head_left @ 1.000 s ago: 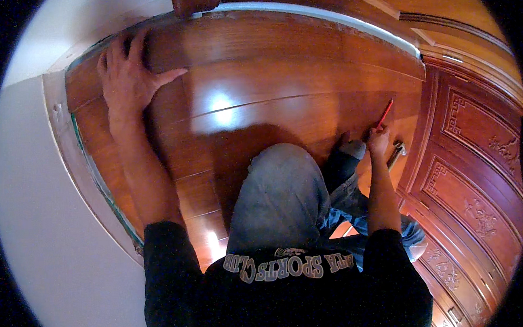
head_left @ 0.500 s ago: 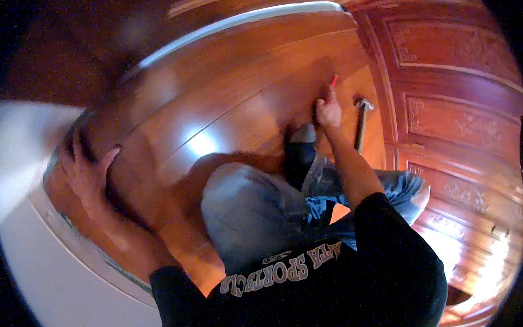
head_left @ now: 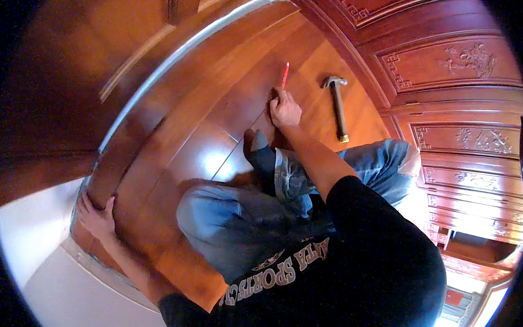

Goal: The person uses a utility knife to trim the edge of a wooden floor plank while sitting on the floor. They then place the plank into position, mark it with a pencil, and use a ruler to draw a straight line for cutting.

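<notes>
Pencil: red pencil [head_left: 285, 75] at about 1 o'clock, grasped in the right hand [head_left: 284, 111], tip up, the hand low on the boards [head_left: 175, 166].
Left hand: left hand [head_left: 96, 216] at 9 o'clock, fingers spread flat, pressing the end plank, grasping nothing.
Done: planks laid tight across the floor (glossy, seams closed).
Left: by my judgement, marking and finishing the edge by the white strip [head_left: 92, 267].
Hammer: hammer [head_left: 338, 106] lying untouched, just right of the pencil hand.
Change: the view has swung since half a second ago; the left hand sits lower and both hands have kept their hold.
</notes>
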Motion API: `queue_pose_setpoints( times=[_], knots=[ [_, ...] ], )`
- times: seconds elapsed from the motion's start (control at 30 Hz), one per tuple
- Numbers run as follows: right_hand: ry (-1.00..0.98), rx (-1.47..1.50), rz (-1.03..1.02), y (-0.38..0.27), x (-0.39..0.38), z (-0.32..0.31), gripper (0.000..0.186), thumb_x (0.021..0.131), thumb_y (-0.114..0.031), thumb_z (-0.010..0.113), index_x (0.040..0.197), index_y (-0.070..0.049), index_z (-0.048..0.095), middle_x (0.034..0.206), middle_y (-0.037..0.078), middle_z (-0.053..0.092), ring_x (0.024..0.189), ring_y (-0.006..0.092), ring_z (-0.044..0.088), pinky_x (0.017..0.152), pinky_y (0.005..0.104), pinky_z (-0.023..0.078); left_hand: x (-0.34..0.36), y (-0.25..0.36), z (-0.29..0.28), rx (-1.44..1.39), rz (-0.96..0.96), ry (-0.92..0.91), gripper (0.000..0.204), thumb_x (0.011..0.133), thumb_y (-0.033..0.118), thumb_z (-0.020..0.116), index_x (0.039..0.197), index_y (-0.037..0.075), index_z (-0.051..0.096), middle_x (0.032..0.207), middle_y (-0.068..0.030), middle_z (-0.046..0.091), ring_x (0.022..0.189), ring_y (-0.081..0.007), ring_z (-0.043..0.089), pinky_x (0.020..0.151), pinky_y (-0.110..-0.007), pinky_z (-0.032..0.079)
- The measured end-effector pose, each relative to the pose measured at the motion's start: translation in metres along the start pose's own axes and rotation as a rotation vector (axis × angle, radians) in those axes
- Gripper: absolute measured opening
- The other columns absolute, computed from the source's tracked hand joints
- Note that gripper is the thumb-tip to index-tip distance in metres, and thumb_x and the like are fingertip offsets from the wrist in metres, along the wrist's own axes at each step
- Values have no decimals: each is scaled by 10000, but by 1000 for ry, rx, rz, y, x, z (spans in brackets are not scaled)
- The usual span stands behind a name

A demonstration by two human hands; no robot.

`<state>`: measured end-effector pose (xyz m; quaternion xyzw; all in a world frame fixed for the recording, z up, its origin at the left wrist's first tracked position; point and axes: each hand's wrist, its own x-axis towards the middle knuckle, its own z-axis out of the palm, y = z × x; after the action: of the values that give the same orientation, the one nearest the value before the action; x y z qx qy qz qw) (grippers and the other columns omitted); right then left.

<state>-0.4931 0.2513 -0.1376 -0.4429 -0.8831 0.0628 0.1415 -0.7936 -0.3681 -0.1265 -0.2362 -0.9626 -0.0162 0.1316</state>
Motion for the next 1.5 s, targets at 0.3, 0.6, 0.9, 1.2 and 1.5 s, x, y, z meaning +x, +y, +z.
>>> queue_pose_setpoints(
  times=[0.3,0.6,0.9,1.2,1.5],
  knots=[
    [-278,59,43,-11,30,9,472,1017,-319,611,1473,-206,561,1340,188,653,1185,454,675,993,554,567,20,26,-24,33,-155,-161,1099,824,839,677,1541,16,551,1438,-256,639,1339,-449,582,1161,-559,431],
    [3,375,-622,-72,110,29,815,994,-258,727,1639,24,317,1602,335,457,1482,490,460,1202,502,435,26,49,2,47,-165,-93,1092,779,901,655,1570,156,545,1554,-166,572,1486,-368,476,1200,-549,377],
    [136,208,-387,-96,88,76,629,925,-203,679,1486,41,531,1285,323,674,1204,505,628,1058,557,510,34,49,6,86,-177,-148,1074,761,839,739,1579,174,531,1584,-149,548,1496,-351,471,1203,-544,373],
    [84,182,-374,-108,77,64,612,916,-155,637,1499,4,538,1346,296,649,1267,504,586,1119,558,463,20,36,13,101,-133,-107,1064,758,843,723,1545,145,563,1557,-141,565,1473,-358,483,1203,-527,370],
    [17,220,-389,-114,85,64,663,919,-180,652,1538,-8,486,1366,338,611,1284,512,572,1137,567,445,21,22,25,162,-91,-45,1022,812,842,680,1568,171,528,1541,-88,568,1417,-318,543,1152,-502,434]
  ],
)
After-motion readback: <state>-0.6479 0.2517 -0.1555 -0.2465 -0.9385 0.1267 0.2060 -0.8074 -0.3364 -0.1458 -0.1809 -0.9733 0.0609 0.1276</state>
